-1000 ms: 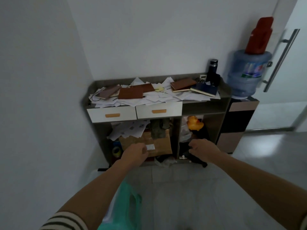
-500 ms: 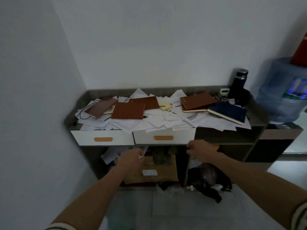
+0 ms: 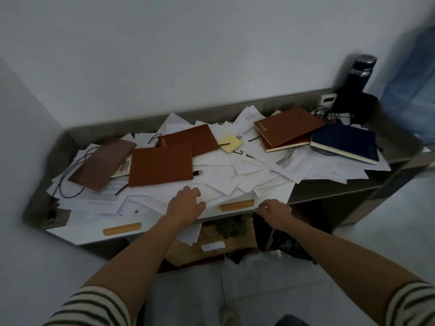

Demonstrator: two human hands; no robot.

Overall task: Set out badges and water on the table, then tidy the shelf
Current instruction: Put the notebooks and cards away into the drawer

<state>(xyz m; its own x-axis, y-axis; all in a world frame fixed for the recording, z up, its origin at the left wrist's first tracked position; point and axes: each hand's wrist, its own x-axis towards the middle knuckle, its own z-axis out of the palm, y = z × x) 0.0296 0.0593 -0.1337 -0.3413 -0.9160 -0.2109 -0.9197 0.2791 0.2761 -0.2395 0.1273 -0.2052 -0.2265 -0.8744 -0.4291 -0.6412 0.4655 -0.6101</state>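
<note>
The shelf (image 3: 390, 147) is buried; loose papers (image 3: 247, 175) cover most of its top, with brown notebooks (image 3: 160, 164) lying on them at left and middle, a blue notebook (image 3: 344, 144) at right, a yellow pad (image 3: 230, 143) between, and a dark flask (image 3: 360, 74) upright in the far right corner. No badges or water for the table are in sight here, unless the blurred blue jug (image 3: 414, 85) beyond the shelf counts; I judge the tidying is the step in hand, and barely begun.

The left hand (image 3: 186, 203) lies spread, fingers apart, flat on the front edge of the papers above the drawers; it clamps nothing. The right hand (image 3: 274, 211) hangs just beside the right drawer's orange handle (image 3: 237, 205), fingers curled together; whether it pinches a sheet's corner I cannot tell.

To do this well, I'd lift the notebooks off first and stack them at one side; then gather the sheets from the edges inward with both hands, since those overhanging the front look ready to slide to the floor; mind the thin black cord (image 3: 63, 175) at left, which may drag things along.
</note>
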